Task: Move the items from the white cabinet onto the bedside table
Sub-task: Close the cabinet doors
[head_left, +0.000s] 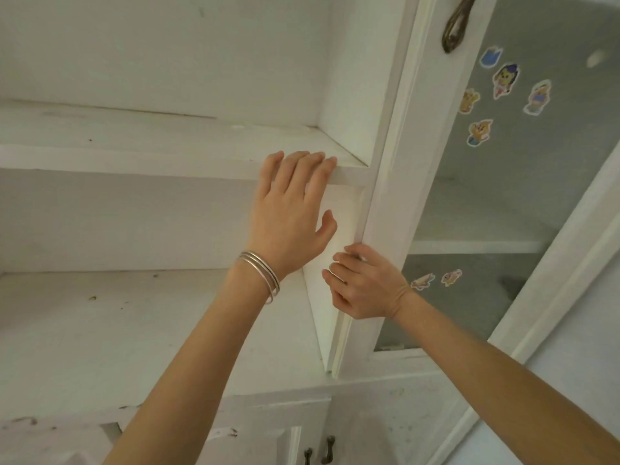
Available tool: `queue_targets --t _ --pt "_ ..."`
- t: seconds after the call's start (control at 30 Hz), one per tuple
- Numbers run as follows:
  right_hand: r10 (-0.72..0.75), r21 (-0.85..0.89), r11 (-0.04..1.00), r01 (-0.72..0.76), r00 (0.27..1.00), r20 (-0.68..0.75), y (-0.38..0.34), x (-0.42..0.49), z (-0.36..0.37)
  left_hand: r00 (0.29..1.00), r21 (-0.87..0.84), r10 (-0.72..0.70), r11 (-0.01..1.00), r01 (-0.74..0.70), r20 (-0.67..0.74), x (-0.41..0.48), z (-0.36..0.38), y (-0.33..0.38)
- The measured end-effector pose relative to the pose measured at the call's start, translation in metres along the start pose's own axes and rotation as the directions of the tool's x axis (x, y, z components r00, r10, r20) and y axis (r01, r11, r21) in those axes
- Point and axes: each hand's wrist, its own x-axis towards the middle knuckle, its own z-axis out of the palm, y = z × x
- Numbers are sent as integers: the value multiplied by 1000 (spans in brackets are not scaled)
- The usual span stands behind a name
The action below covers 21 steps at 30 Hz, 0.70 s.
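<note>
White cabinet, hands on it: left flat on shelf (right gripping door).

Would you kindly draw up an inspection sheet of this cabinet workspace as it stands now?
Surface: white cabinet, two shelves in view; lower shelf speckled with dark marks.
Job's things: nothing seen.
Clutter: nothing seen.
Hands: left hand, bangles at the wrist, straight fingers on the front edge of the upper shelf; right hand grips the edge of the glass door.
Cables: nothing seen.
Surroundings: cartoon stickers on the door's glass; dark handle at its top; two small handles on the lower doors.
</note>
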Motion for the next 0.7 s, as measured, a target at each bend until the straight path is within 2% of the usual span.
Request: queue_targets --t 0.17,0.27,0.43,0.57,0.7 --pt "14 -24 1000 -9 983 185 -3 1 -18 996 -11 -16 1000 17 85 -1 -7 4" --pt "9 5 1000 -11 945 326 -2 0 -30 988 3 -8 1000 8 157 0 -14 3" --pt "-41 41 999 24 875 482 -5 8 -58 959 -4 36 999 -37 282 4 -27 -5" --pt "-32 300 944 -135 870 493 4 16 -85 888 7 67 997 -78 456 14 -49 -12" --pt "70 377 882 -283 869 490 23 22 -125 866 47 -7 999 -19 499 11 -84 -10"
